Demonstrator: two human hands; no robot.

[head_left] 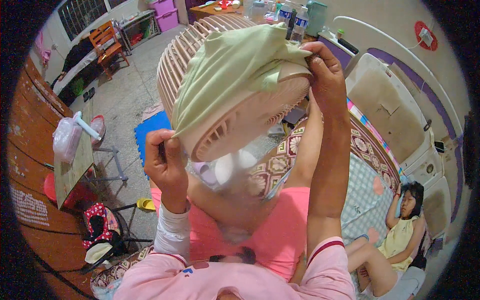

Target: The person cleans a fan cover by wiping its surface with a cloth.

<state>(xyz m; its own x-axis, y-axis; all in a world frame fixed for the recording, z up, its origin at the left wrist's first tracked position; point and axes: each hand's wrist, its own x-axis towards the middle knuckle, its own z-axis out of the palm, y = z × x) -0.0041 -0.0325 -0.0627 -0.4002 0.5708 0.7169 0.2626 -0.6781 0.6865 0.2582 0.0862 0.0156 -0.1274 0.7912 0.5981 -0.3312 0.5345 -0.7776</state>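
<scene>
A pale green cloth (235,65), perhaps a garment, is draped over the upper side of a pinkish-beige electric fan (220,135) with a slatted round cage. The fan's head is tilted in front of me above my lap. Thumb and fingers of my left hand (167,162) pinch the cloth's near lower corner, close to the cage rim. Over at the far right end, my right hand (326,70) grips another edge of the cloth between thumb and fingers. Folds of cloth hide part of the cage, and the bare slats show at the upper left.
Another person (402,235) lies on the bed (365,195) at my right. Behind the fan, bottles (299,24) stand on a wooden table (207,11). A small folding table (75,170) is at the left, a wooden chair (105,42) farther back, and a blue mat (150,135) on the floor.
</scene>
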